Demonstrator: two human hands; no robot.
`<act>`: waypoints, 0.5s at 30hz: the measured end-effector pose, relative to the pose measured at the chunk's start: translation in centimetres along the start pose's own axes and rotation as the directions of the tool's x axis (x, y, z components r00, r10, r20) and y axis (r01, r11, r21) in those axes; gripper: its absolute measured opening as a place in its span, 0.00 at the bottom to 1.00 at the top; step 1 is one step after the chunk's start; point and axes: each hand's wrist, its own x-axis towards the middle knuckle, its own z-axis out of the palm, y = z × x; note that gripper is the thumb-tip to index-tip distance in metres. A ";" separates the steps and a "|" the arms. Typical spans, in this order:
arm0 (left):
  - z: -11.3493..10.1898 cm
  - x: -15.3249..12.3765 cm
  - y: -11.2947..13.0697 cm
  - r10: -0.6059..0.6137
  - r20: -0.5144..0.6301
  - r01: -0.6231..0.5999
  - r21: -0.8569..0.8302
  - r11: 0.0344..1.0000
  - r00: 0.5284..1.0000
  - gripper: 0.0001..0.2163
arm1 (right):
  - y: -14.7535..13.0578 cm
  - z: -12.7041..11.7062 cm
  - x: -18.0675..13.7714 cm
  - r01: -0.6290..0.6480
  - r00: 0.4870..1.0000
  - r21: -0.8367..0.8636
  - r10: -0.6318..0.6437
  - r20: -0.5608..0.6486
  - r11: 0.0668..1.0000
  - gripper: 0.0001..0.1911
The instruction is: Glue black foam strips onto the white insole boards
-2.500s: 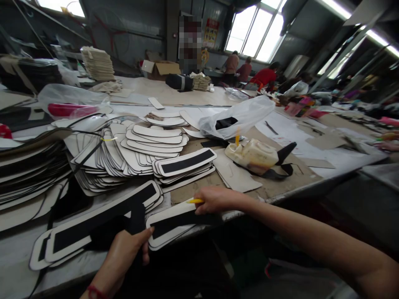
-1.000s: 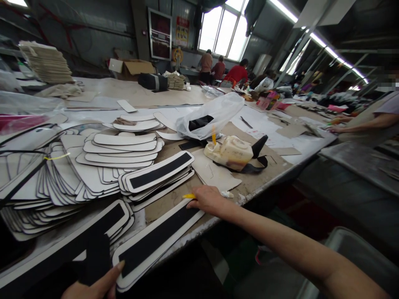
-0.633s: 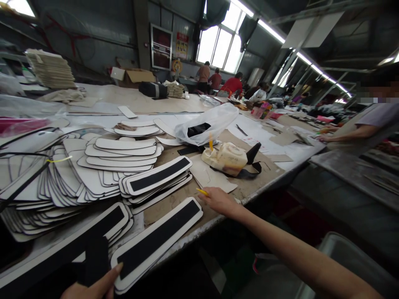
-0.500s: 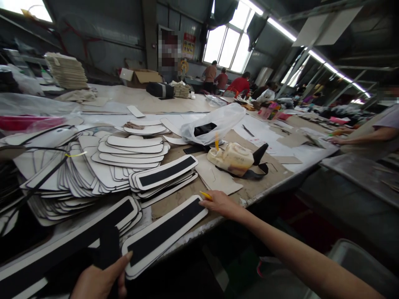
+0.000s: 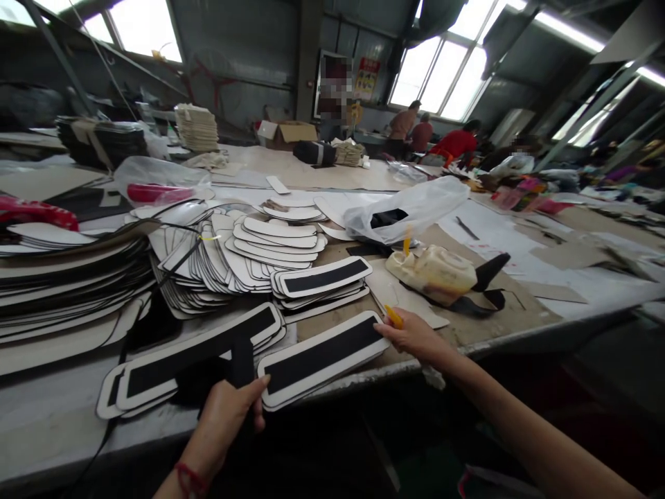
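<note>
A long white panel with a black strip lies at the near table edge. My right hand is closed on a small yellow tool and rests at the panel's right end. My left hand grips a black strap at the panel's left end, thumb touching the white border. Another long black-striped panel lies just to the left.
Stacks of white panels and dark-edged sheets fill the left of the table. A yellowish plastic jug and a clear bag lie beyond my right hand. Other people stand at the far end.
The camera swung back left. My right hand slid from pressing on the panel's end to just off its right tip. My left hand rose into view, gripping the black strap.
</note>
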 end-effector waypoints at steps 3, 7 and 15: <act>-0.2 -0.5 0.3 0.018 0.005 -0.017 -0.068 0.998 1.000 0.21 | -0.6 -0.9 -0.6 -0.073 0.995 0.363 0.042 0.093 0.929 0.17; -0.6 -1.1 1.0 0.087 -0.019 -0.089 -0.190 0.978 0.996 0.16 | -1.6 -2.2 -1.6 -0.031 0.996 0.500 -0.013 0.084 0.865 0.20; -1.8 -2.2 2.2 -0.026 -0.089 -0.008 -0.363 0.932 0.996 0.21 | -3.2 -1.9 -1.6 0.008 0.989 0.587 -0.094 0.117 0.809 0.19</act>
